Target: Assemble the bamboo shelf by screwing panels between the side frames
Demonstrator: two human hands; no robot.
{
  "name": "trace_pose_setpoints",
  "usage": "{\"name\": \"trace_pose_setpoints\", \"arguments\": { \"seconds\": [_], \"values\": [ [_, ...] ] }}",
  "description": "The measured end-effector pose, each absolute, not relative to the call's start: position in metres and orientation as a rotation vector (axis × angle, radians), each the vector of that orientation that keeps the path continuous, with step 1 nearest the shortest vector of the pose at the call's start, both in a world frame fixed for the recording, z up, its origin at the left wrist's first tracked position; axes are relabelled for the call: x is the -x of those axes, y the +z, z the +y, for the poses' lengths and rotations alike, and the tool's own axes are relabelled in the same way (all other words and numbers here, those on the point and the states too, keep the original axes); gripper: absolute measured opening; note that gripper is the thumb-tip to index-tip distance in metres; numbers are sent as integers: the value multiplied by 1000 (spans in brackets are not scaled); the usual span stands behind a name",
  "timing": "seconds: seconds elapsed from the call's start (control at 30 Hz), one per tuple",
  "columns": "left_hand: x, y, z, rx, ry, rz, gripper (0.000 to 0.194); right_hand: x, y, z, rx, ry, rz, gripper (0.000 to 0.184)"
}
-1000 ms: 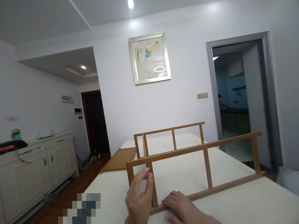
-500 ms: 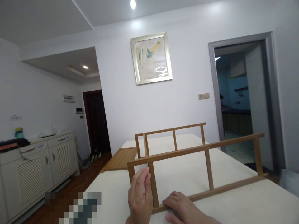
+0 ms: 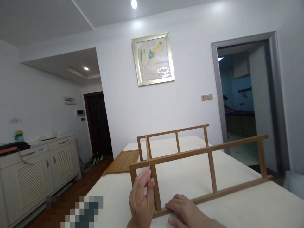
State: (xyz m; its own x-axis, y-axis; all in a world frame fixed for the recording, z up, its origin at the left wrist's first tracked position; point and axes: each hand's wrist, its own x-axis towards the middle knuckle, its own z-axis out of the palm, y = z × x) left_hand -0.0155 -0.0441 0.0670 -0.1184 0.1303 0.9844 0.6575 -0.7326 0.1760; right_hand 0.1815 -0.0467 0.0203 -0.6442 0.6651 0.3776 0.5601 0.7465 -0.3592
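Note:
My left hand [image 3: 142,199] is closed, pinching a thin metal rod [image 3: 149,167] between thumb and fingertips. The rod stands nearly upright, its top end at the upper rail of a brown wooden frame [image 3: 190,154], close to the left corner. The frame has two ladder-like sides standing on edge, joined by a crosspiece [image 3: 148,148] near the left end. Low on the near side, my right hand [image 3: 185,210] lies over the bottom rail, fingers across it and thumb on the side toward me. Its palm and part of the rail underneath are hidden.
A slatted wooden panel [image 3: 123,162] lies at the left edge of the white table [image 3: 249,205]. Beyond the table is a wall with a framed picture [image 3: 154,59]. A white cabinet [image 3: 42,171] stands at left, a doorway at right. A blurred patch covers the lower left.
My left fingers have shifted slightly around the rod, the thumb a little lower. The right hand and wooden frame stay in place; the view moves only marginally.

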Motion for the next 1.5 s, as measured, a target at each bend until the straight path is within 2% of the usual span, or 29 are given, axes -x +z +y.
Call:
{"name": "trace_pose_setpoints", "arguments": {
  "seconds": [0.27, 0.6, 0.8, 1.07, 1.5],
  "values": [
    [14, 64, -45, 1783, -1868, -882, 31, -180, 21, -48, 1002, 342, -2408, 33],
    [13, 74, -47, 1699, -1909, -863, 21, -180, 17, -45, 1022, 357, -2430, 32],
    [10, 85, -46, 1679, -1914, -845, 36, -180, 16, -46, 1027, 358, -2425, 32],
    [16, 74, -46, 1706, -1760, -810, 26, -181, 17, -46, 1042, 379, -2409, 31],
    [25, 75, -42, 1721, -1591, -730, 41, -182, 13, -44, 1051, 368, -2394, 32]
  ]
}}
